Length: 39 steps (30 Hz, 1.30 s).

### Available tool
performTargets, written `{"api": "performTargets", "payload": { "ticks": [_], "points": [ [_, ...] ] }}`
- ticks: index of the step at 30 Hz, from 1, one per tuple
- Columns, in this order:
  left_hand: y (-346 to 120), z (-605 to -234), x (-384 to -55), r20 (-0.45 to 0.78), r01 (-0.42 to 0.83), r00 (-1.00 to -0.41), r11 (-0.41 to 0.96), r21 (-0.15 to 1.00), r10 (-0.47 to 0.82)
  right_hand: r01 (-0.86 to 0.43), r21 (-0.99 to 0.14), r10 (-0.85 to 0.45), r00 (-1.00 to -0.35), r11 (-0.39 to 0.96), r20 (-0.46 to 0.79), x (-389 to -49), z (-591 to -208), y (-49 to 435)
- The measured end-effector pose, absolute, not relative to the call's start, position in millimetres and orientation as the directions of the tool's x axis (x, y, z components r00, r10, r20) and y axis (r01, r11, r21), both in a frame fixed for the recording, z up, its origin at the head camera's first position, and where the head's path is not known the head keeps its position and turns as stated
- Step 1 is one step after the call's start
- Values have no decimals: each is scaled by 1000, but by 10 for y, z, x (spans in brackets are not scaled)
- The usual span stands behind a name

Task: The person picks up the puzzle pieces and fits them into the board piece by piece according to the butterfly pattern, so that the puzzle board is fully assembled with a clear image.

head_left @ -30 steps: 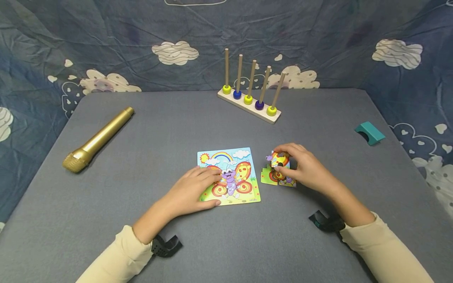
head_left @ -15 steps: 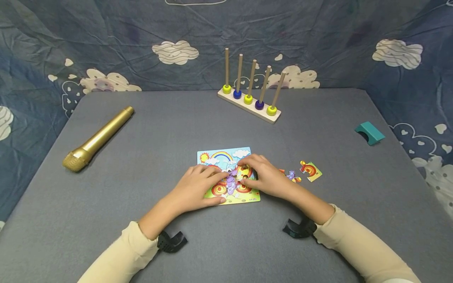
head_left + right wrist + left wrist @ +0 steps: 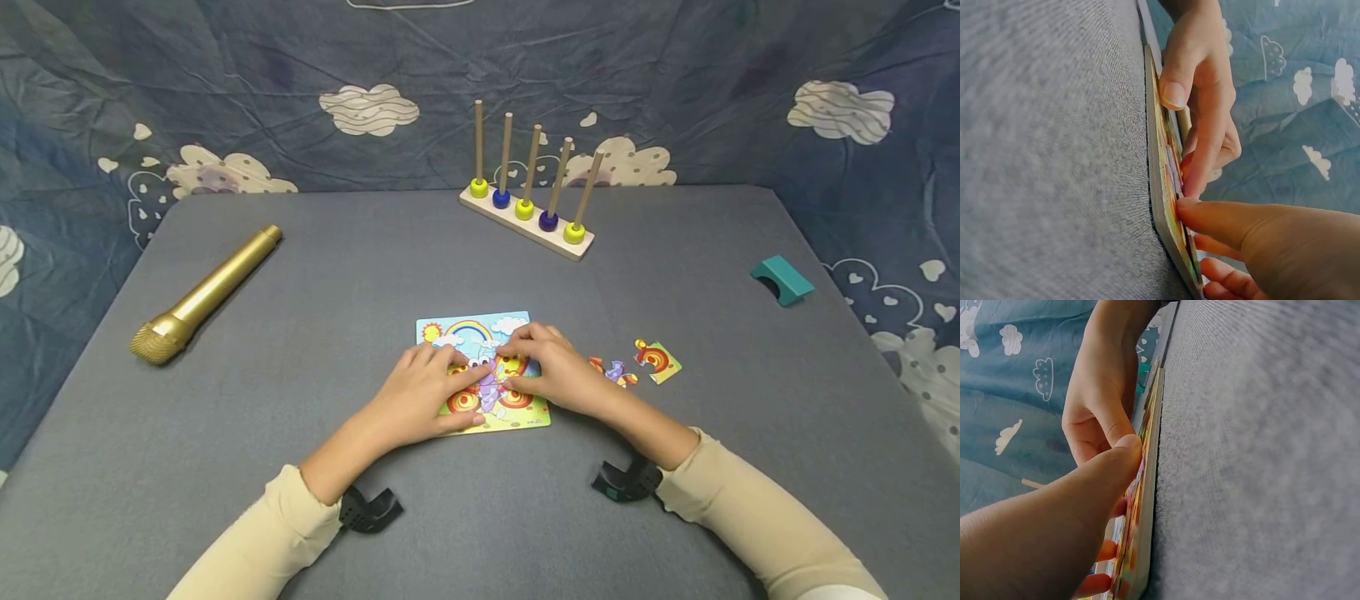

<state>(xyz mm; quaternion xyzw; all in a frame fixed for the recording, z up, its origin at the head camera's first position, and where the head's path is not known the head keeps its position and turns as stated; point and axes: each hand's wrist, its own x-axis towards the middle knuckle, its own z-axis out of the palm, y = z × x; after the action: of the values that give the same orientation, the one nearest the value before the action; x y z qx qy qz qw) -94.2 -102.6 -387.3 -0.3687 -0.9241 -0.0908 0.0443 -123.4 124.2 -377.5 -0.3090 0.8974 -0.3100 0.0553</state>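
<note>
A square puzzle board [image 3: 534,414] with a butterfly, sun and rainbow picture lies flat on the grey table. My left hand [image 3: 408,396] rests on its left part with fingers extended; its index finger reaches the butterfly's middle. My right hand [image 3: 562,372] pinches a yellow and red puzzle piece [image 3: 512,367] between thumb and fingers at the butterfly's upper right wing. In the right wrist view, the right thumb [image 3: 1194,211] touches the picture's surface close to the left index fingertip. The right hand partly hides the piece.
Right of the board lie loose puzzle pieces, a purple one [image 3: 617,372] and a green and red one [image 3: 660,363]. A peg stand [image 3: 536,232] with coloured beads stands behind. A gold microphone [image 3: 206,292] lies at left, a teal arch block [image 3: 783,279] at far right.
The right hand has brought a piece from the small stack left onto the board, and the loose pieces now lie spread apart. The left hand has slid slightly right across the board.
</note>
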Motion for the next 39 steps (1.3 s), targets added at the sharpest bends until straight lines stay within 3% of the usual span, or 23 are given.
{"api": "performTargets", "payload": {
  "ticks": [7, 13, 20, 27, 34, 39],
  "points": [
    [-1017, -3867, -938, 158, 686, -727, 713, 142, 668, -585, -522, -651, -756, 621, 73, -1210, -3742, 1290],
    [-1035, -3911, -944, 153, 687, -726, 702, 188, 670, -509, -658, -650, -759, 554, 39, -1222, -3726, 1443],
    [-1139, -3965, -932, 207, 675, -732, 650, 350, 649, -505, -696, -569, -805, 510, 167, -1205, -3626, 1691],
    [-1317, -3968, -851, 235, 616, -782, 655, 438, 578, -492, -674, -503, -840, 551, 202, -1130, -3642, 1927],
    [-1468, -3984, -761, 148, 504, -853, 717, 481, 500, -473, -651, -505, -849, 594, 155, -1142, -3763, 2033],
    [-1503, -3980, -745, 102, 470, -867, 730, 497, 488, -449, -635, -521, -849, 628, 86, -1177, -3838, 2052]
  ]
}}
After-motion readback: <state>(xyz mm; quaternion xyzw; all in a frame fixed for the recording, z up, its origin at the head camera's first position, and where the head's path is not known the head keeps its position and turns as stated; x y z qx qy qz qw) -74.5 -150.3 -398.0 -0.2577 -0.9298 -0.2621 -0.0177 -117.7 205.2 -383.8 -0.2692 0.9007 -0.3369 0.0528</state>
